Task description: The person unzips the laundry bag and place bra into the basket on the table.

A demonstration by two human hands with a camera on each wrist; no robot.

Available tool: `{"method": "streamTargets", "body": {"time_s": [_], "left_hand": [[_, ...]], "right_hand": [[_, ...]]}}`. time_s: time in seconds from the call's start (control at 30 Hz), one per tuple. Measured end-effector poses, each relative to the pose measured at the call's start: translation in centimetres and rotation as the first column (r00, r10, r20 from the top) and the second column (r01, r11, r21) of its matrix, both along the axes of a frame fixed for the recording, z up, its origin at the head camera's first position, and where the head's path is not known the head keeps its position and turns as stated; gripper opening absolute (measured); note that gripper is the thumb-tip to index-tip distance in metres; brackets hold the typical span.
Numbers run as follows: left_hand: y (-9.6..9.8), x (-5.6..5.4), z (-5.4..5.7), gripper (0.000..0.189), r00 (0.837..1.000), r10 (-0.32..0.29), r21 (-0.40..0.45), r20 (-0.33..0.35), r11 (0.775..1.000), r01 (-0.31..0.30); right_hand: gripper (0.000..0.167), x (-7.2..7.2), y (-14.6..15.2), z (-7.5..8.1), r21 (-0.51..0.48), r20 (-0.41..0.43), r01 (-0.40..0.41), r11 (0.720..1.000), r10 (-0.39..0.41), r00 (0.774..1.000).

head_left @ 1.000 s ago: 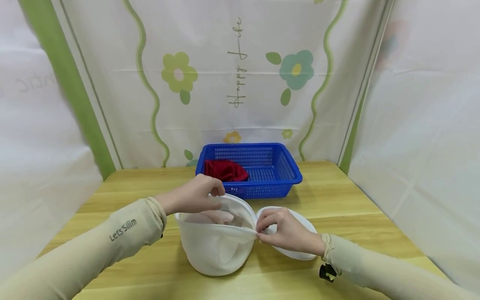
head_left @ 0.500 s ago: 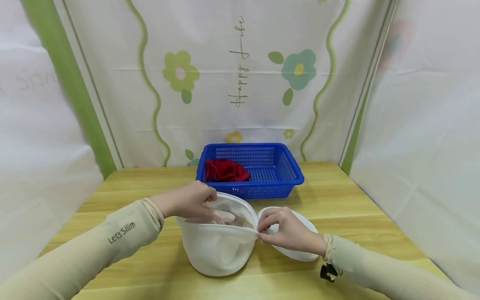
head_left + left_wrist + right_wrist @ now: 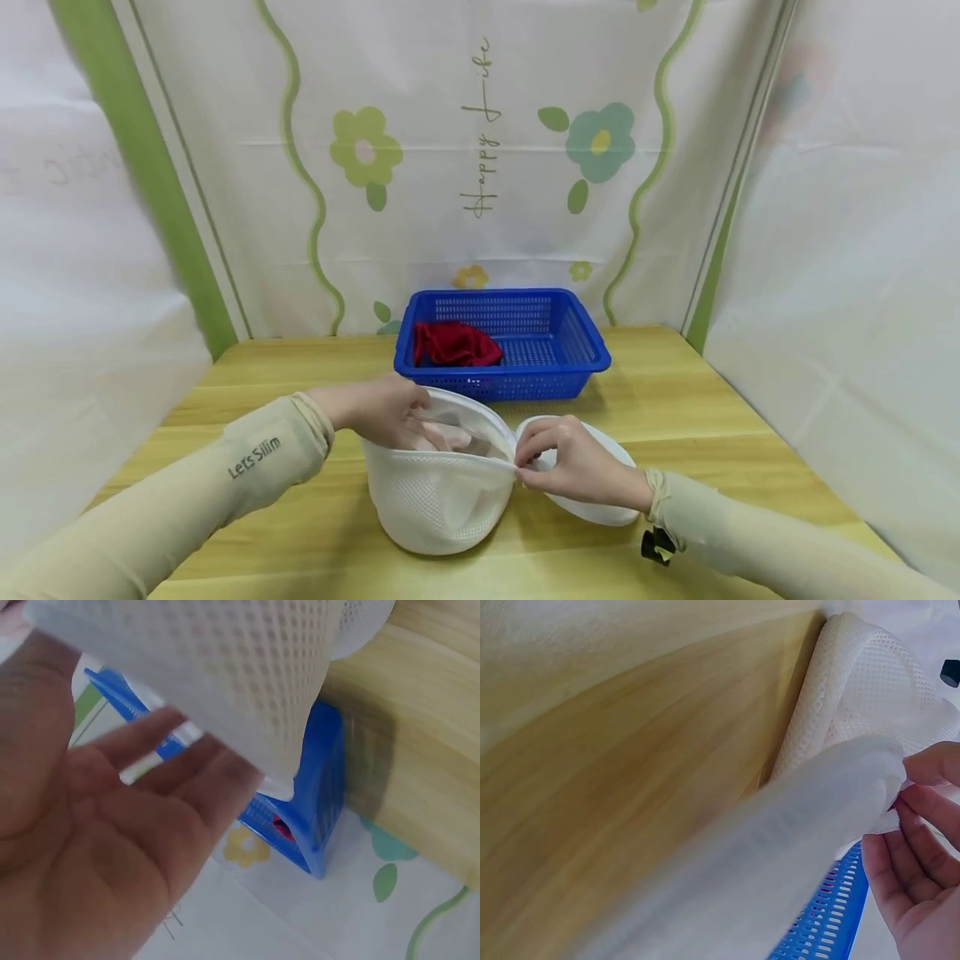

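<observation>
A white mesh laundry bag [image 3: 438, 510] stands upright on the table with its top unzipped. Its round white lid [image 3: 603, 498] lies folded out to the right. My left hand [image 3: 386, 412] reaches over the rim into the mouth, fingers extended and partly hidden inside. Beside those fingers shows a pale pinkish piece of cloth [image 3: 453, 435]. In the left wrist view, the fingers [image 3: 214, 776] pass behind the bag's edge. My right hand [image 3: 573, 465] pinches the rim where bag and lid meet; the right wrist view shows thumb and forefinger on the white fabric.
Behind the bag sits a blue plastic basket [image 3: 540, 385] with a dark red cloth [image 3: 457, 345] in its left half. The wooden table [image 3: 712, 442] is bounded by white printed curtains [image 3: 480, 100] at the back and sides.
My left hand has lowered from above the rim and gone deeper into the bag's mouth. The right hand keeps its pinch in the same spot.
</observation>
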State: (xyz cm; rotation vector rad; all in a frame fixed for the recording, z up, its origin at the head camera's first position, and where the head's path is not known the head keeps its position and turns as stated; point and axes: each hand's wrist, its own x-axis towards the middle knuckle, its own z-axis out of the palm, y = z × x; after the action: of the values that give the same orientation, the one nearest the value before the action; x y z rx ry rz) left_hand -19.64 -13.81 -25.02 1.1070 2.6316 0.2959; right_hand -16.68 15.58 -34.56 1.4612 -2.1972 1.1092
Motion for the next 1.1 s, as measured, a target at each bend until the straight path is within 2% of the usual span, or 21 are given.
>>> {"method": "streamTargets", "body": {"time_s": [0.1, 0.23, 0.33, 0.5, 0.67, 0.8, 0.93, 1.1], "left_hand": [[-0.1, -0.3, 0.4, 0.019, 0.998, -0.016, -0.074, 0.067, 0.997, 0.021], [0.0, -0.4, 0.5, 0.022, 0.993, 0.007, -0.146, 0.119, 0.989, 0.011], [0.0, -0.3, 0.2, 0.02, 0.992, 0.024, -0.179, 0.122, 0.984, -0.001], [0.0, -0.1, -0.4, 0.025, 0.996, 0.016, -0.2, 0.093, 0.98, 0.003], [-0.1, 0.2, -0.8, 0.027, 0.994, 0.007, -0.234, 0.107, 0.972, 0.019], [-0.2, 0.0, -1.3, 0.027, 0.993, -0.047, -0.201, 0.108, 0.977, 0.068], [-0.4, -0.3, -2.1, 0.025, 0.991, -0.098, -0.099, 0.093, 0.989, 0.107], [-0.3, -0.4, -2.9, 0.024, 0.988, -0.148, 0.009, 0.045, 0.989, 0.148]], "right_hand": [[0.018, -0.2, 0.1, -0.2, 0.009, -0.003, -0.002, 1.0, 0.002, 1.0], [0.017, -0.2, 0.1, -0.1, 0.009, -0.002, 0.003, 1.0, -0.003, 1.0], [0.017, -0.1, 0.1, -0.1, 0.005, 0.002, 0.01, 1.0, -0.01, 1.0], [0.017, 0.1, 0.1, -0.2, 0.005, -0.001, 0.001, 1.0, -0.001, 1.0], [0.018, 0.0, 0.0, -0.2, -0.006, -0.026, -0.005, 1.0, 0.005, 1.0], [0.016, -0.1, -0.1, -0.2, -0.014, -0.022, -0.003, 1.0, 0.002, 1.0], [0.015, 0.0, 0.0, -0.4, -0.01, -0.006, 0.002, 1.0, -0.002, 1.0], [0.018, -0.2, 0.2, -0.7, -0.009, -0.032, 0.003, 1.0, -0.003, 0.999]]}}
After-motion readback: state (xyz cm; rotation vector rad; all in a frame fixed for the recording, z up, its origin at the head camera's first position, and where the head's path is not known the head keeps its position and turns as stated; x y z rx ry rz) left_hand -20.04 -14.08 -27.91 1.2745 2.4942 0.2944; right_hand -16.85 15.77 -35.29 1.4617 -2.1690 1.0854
